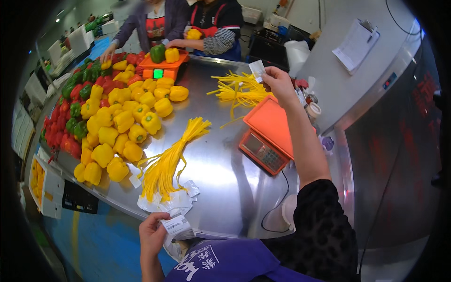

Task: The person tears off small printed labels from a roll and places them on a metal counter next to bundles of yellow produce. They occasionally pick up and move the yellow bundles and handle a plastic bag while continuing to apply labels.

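Note:
My left hand (152, 233) grips a strip of white printed labels (177, 225) at the table's near edge. Raised over the far right of the table, my right hand (279, 84) pinches a single white label (257, 69) between thumb and fingers. Just beyond the label strip lies a bundle of yellow flat ties (167, 165), with white labels (176, 201) fanned at its near end. A second bunch of yellow ties (243, 90) rests below and beside my right hand. Under my right forearm stands an orange digital scale (269, 123), partly covered by the arm.
Yellow bell peppers (116, 123) and red and green peppers (67, 116) are heaped on the left of the steel table (215, 169). Two people (215, 31) stand opposite, beside another orange scale (165, 65) bearing peppers. A black cable (271, 213) curves across the near right.

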Action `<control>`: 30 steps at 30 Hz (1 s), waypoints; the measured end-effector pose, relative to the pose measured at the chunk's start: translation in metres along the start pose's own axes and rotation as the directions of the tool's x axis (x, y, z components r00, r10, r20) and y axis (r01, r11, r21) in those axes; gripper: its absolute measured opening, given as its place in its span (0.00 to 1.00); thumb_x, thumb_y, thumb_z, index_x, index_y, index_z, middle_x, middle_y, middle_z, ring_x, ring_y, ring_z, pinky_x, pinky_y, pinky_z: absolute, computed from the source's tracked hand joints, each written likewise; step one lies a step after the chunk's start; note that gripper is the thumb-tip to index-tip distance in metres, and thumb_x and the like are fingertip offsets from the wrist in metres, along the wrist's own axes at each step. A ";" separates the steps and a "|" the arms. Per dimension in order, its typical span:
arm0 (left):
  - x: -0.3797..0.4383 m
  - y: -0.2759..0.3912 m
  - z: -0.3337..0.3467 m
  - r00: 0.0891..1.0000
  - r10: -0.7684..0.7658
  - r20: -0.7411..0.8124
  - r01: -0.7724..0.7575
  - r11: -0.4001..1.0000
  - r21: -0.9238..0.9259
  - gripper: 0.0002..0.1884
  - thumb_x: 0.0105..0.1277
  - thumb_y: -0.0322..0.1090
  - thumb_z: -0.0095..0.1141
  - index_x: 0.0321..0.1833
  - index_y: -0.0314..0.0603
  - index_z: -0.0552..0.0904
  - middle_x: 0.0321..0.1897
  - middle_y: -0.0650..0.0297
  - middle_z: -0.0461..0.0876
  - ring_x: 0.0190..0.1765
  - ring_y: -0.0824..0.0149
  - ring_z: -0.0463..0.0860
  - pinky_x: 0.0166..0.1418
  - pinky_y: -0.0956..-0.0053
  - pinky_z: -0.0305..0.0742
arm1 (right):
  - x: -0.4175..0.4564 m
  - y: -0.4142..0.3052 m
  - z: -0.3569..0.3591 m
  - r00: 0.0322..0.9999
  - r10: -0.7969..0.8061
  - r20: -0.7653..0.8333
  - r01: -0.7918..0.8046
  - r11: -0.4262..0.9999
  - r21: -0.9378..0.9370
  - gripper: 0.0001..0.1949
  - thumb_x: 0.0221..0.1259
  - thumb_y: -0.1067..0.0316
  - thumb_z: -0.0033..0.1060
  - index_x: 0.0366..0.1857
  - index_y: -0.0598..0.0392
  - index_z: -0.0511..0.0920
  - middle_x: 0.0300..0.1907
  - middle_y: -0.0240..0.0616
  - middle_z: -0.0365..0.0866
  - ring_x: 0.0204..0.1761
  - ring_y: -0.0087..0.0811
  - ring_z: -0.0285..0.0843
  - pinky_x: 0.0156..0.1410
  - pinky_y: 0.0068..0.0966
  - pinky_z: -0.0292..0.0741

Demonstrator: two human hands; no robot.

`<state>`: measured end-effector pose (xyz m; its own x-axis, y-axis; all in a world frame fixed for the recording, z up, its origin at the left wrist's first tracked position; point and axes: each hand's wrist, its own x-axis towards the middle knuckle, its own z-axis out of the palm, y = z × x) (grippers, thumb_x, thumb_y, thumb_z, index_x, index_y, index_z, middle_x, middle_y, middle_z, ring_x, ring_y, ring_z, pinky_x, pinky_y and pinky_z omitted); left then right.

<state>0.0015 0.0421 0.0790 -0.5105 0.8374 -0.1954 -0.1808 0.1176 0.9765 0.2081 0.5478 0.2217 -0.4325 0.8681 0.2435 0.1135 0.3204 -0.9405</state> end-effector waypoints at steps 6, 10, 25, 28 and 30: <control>-0.012 -0.004 -0.017 0.996 -0.005 -0.091 0.006 1.000 0.016 0.12 0.67 0.19 0.58 0.53 0.29 0.83 0.43 0.59 0.87 0.47 0.70 0.85 0.55 0.75 0.81 | -0.009 0.006 -0.050 0.995 0.064 -0.082 -0.067 0.997 -0.031 0.09 0.75 0.71 0.56 0.53 0.56 0.82 0.35 0.28 0.82 0.31 0.16 0.73 0.39 0.17 0.72; -0.013 0.008 -0.013 0.998 0.032 -0.052 -0.032 0.999 0.000 0.13 0.67 0.18 0.56 0.54 0.29 0.83 0.45 0.58 0.86 0.48 0.70 0.85 0.54 0.75 0.81 | -0.010 0.006 -0.062 0.996 0.031 -0.078 -0.034 0.999 -0.038 0.09 0.74 0.72 0.56 0.53 0.57 0.82 0.36 0.28 0.83 0.32 0.16 0.74 0.39 0.16 0.72; -0.007 0.019 0.003 0.998 0.031 0.048 -0.033 0.999 0.036 0.11 0.70 0.19 0.55 0.53 0.30 0.82 0.44 0.62 0.85 0.47 0.74 0.84 0.54 0.79 0.79 | -0.009 -0.002 -0.046 0.992 -0.056 -0.111 0.048 0.996 -0.081 0.07 0.70 0.69 0.65 0.46 0.59 0.82 0.34 0.29 0.83 0.32 0.18 0.75 0.38 0.18 0.73; -0.013 0.012 -0.005 0.999 0.037 0.023 -0.038 0.998 0.040 0.10 0.71 0.20 0.56 0.52 0.30 0.82 0.44 0.62 0.86 0.47 0.73 0.84 0.54 0.78 0.79 | -0.012 0.016 -0.065 0.984 -0.088 -0.153 0.051 0.972 -0.231 0.06 0.69 0.69 0.65 0.44 0.58 0.82 0.33 0.30 0.83 0.31 0.19 0.77 0.37 0.19 0.73; -0.017 0.009 -0.010 0.999 0.033 0.006 -0.033 0.999 0.027 0.10 0.71 0.20 0.56 0.53 0.30 0.82 0.44 0.62 0.85 0.47 0.73 0.84 0.53 0.78 0.79 | -0.023 0.040 -0.089 0.974 -0.124 -0.188 0.043 0.922 -0.384 0.06 0.67 0.69 0.65 0.43 0.57 0.83 0.32 0.31 0.84 0.30 0.20 0.78 0.35 0.19 0.74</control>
<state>-0.0002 0.0237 0.0898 -0.5113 0.8439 -0.1623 -0.1413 0.1037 0.9845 0.3027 0.5745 0.1994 -0.2674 0.8773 0.3985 0.4296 0.4788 -0.7656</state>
